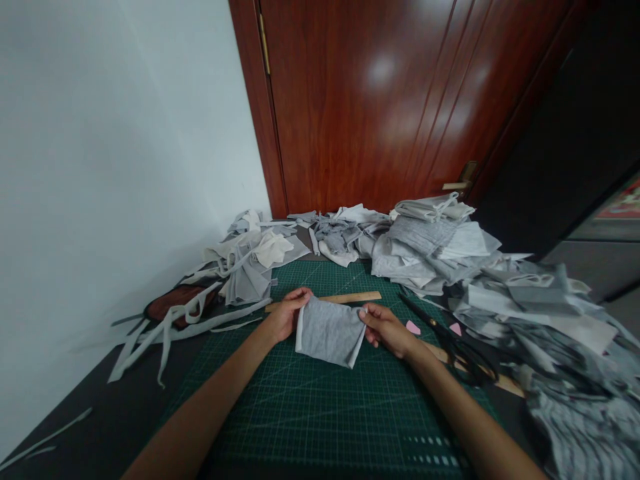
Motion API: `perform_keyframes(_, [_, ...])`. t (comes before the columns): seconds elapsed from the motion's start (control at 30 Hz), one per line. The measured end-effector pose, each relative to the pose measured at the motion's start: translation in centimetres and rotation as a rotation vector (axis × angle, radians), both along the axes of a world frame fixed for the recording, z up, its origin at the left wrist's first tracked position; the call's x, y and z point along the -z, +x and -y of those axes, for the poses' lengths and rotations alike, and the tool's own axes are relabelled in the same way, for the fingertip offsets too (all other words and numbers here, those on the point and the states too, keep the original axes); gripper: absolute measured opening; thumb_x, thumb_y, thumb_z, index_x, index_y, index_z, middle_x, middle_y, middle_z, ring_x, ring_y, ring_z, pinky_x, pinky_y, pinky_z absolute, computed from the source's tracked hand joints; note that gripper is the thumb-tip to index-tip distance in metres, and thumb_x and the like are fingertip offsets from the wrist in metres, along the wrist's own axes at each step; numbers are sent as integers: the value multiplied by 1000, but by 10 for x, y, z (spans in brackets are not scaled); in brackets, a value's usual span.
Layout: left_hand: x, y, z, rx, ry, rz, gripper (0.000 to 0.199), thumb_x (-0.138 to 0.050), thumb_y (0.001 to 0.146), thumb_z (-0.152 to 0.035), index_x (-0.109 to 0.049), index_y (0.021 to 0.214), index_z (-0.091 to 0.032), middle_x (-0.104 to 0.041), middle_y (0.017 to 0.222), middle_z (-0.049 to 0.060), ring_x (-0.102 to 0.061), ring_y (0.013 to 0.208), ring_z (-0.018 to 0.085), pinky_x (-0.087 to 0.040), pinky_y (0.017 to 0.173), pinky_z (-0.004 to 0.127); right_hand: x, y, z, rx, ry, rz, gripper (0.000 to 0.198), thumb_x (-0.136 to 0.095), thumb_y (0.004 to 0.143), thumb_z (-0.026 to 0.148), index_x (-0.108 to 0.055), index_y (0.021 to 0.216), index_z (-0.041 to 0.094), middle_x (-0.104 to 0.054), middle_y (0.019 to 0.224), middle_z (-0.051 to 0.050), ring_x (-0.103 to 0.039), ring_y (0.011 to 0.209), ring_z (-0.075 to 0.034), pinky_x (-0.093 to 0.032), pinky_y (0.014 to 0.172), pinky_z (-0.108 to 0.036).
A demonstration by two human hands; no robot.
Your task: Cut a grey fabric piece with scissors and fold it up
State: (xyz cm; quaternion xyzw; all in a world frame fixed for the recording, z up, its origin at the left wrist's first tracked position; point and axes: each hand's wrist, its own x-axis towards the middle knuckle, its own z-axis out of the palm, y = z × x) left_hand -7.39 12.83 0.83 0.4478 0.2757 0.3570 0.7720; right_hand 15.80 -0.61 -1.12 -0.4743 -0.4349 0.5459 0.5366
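Note:
A small grey piece of fabric (330, 331) with pale edges is stretched between my two hands over the green cutting mat (320, 413). My left hand (289, 313) pinches its upper left corner, and my right hand (383, 327) grips the upper right corner. The cloth hangs slightly tilted, with its lower right corner drooping. Behind it a wooden ruler (350, 297) lies across the mat, partly covered by the cloth and my left hand. To the right of my right hand are black scissors (450, 343) and pink tailor's chalk (413, 327).
Heaped grey and white fabric (435, 240) stands at the back right, with more scraps (550, 307) along the right side. Pale cloth strips (173, 327) lie at left over a reddish-brown item (180, 303). A second wooden ruler (507, 385) lies under the scissors. A wooden door (350, 100) rises behind.

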Motion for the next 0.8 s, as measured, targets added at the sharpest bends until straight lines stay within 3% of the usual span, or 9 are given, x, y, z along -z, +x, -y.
perform_keyframes(0.2, [-1,1,4,-12,4,16,28,-87,63,-22,-66,80,-15,-58,70,-2,-55,63,12,-38,62,23,4,-4,-4,72,32,-222,41,-86,69,54,-62,77,22,-62,64,5,-55,51,-10,-44,51,-22])
perform_keyframes(0.4, [0,3,17,-33,10,42,30,-87,64,-21,-64,82,-17,-57,69,-3,-53,62,11,-40,61,23,2,-6,-3,107,69,-335,40,-83,71,57,-67,86,24,-71,77,0,-67,72,-20,-53,67,-33])
perform_keyframes(0.8, [-4,1,28,-5,22,62,30,-88,63,-21,-65,81,-15,-58,69,-2,-54,62,11,-41,61,23,-1,-3,-1,70,62,-369,38,-89,66,50,-65,78,23,-73,75,-1,-70,75,-23,-56,71,-36])
